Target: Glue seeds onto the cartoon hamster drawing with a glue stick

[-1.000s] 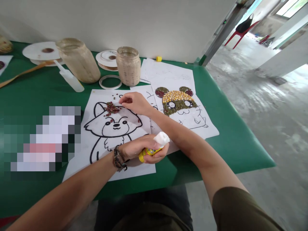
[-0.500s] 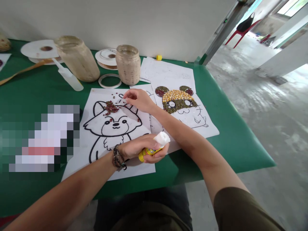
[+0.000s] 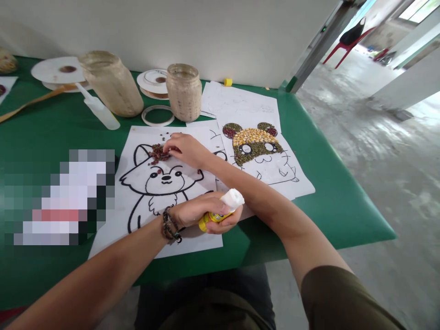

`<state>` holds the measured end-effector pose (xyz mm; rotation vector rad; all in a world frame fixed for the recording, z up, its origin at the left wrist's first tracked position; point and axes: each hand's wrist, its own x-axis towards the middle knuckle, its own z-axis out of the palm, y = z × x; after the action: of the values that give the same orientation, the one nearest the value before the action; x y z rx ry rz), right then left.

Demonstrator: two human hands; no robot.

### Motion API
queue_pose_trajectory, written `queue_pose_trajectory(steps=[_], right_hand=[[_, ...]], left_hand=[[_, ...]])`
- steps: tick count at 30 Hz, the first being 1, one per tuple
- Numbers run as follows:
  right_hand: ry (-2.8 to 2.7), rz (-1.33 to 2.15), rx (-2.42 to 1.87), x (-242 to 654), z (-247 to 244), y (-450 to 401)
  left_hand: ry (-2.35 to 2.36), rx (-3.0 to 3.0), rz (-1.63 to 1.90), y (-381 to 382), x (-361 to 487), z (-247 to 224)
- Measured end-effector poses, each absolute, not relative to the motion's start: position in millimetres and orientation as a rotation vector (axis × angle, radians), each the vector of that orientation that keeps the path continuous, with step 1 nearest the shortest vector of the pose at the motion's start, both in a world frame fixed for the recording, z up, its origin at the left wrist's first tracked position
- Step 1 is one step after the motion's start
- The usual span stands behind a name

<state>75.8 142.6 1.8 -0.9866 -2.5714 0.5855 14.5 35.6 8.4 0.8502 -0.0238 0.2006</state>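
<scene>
My left hand [image 3: 206, 211] is wrapped round a yellow glue stick [image 3: 213, 216] with its white end exposed, held above the lower part of a drawing sheet [image 3: 113, 201]. That sheet carries a thick black outline of a fox-like animal. On the animal's forehead lies a small pile of red and green beans [image 3: 158, 153], with a few loose beans around it. My right hand [image 3: 184, 149] reaches across to the right side of this pile, fingers bent together at the beans. Its fingertips are partly hidden, so what lies between them is unclear.
Right of the sheet lies a hamster picture [image 3: 257, 149] partly filled with corn and beans. Behind stand two cloudy jars [image 3: 112, 85], ribbon spools [image 3: 153, 85], a tape ring [image 3: 158, 115] and a white squeeze bottle [image 3: 101, 112]. A yellow cap [image 3: 228, 82] sits near the wall.
My right hand has moved left and slightly down from the animal's right ear to the bean pile. My left hand keeps its hold on the glue stick, nearly still.
</scene>
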Motion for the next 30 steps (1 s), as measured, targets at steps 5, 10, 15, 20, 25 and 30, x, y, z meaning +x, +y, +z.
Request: queue_pose_trajectory(steps=[5,10,15,20,25,30], right_hand=[[-2.635,0.564,-0.982,76,4,143],[-2.684,0.504,-0.949,75,2,145],[-2.722,0.477,-0.985,74,6,144],[-2.737,0.379,-0.997,74,7,145],[-2.598,0.434,-0.967,82,0,149],[-2.432,0.540,-0.975,90,0,149]], left_hand=[[-0.019,0.850,0.210,35,16,7],[-0.020,0.850,0.210,35,16,5],[-0.011,0.864,0.212,36,16,6],[-0.003,0.875,0.224,36,16,6],[0.006,0.882,0.218,35,15,5],[0.014,0.889,0.210,36,15,5]])
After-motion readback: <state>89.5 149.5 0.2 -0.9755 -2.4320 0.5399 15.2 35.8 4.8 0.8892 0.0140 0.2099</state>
